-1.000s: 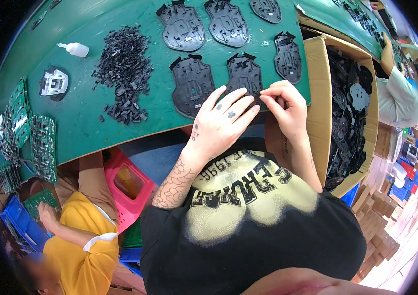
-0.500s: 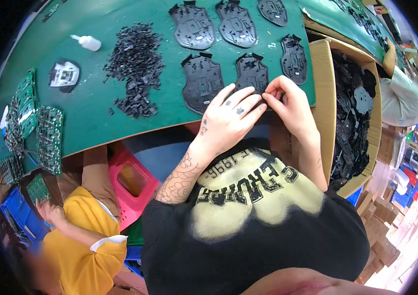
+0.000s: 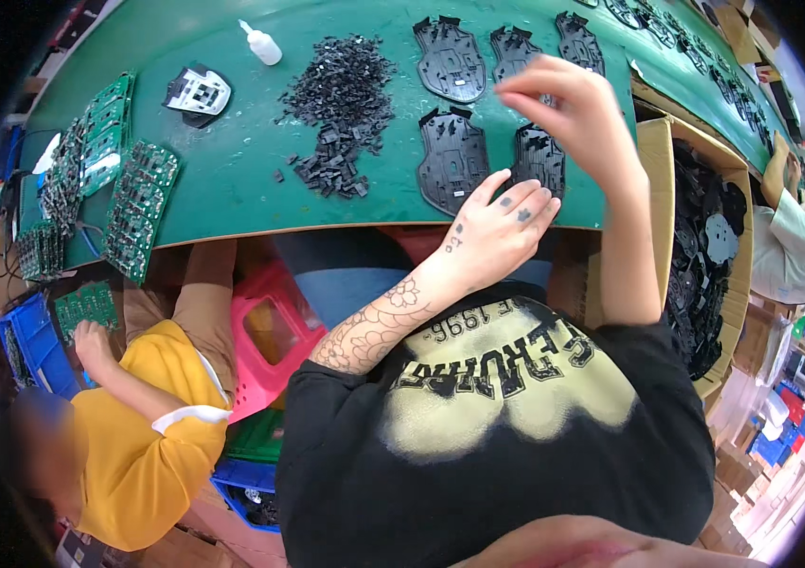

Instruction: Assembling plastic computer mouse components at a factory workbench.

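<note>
Black plastic baseplates [image 3: 451, 159] lie in rows right of the loose clip pile [image 3: 341, 112]. Your left hand [image 3: 500, 230] rests spread on the nearest, steadying it; your right hand [image 3: 568, 109] hovers above, fingertips pinched, contents unclear.

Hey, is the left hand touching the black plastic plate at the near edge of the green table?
Touching. In the head view the left hand lies on the near black plate, its fingertips overlapping the plate's lower right edge with no gap showing.

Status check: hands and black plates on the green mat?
Left hand flat on near black plate. Right hand raised above the plates, fingers pinched, contents unclear. Small-parts pile left of plates, nothing blocking.
</note>
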Tool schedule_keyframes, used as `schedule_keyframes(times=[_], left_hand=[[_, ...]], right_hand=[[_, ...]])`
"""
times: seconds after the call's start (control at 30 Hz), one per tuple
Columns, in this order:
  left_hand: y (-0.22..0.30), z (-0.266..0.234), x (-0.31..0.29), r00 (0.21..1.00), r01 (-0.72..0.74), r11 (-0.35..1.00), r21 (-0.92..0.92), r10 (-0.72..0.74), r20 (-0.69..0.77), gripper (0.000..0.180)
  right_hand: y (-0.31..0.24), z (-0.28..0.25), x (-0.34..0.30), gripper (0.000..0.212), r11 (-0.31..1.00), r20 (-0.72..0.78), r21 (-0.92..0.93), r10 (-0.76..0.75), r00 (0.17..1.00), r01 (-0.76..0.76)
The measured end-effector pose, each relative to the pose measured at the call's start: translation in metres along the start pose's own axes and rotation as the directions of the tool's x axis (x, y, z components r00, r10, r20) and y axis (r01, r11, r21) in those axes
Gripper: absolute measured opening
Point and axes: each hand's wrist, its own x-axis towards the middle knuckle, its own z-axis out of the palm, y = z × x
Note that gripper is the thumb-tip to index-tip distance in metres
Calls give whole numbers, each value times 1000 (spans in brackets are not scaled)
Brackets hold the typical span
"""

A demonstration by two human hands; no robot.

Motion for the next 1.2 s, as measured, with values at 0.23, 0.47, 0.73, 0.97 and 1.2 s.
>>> schedule_keyframes(times=[0.23, 0.47, 0.73, 0.97, 1.2], left_hand=[[6, 4, 11, 995, -7, 997, 71, 14, -97, 33], [14, 4, 7, 997, -72, 991, 117, 72, 4, 29], [17, 7, 9, 993, -117, 983, 141, 112, 41, 35], [14, 3, 5, 984, -152, 966, 211, 127, 128, 41], [4, 6, 13, 991, -135, 989, 59, 134, 9, 30]], right_hand=[[21, 69, 86, 12, 908, 117, -132, -384, 916, 398], [31, 86, 92, 9, 859, 298, -210, -399, 867, 467], [24, 65, 97, 10, 968, 351, -33, -222, 910, 249], [29, -1, 41, 19, 964, -19, 252, 90, 996, -83], [71, -23, -87, 13, 868, -317, 304, 482, 817, -393]])
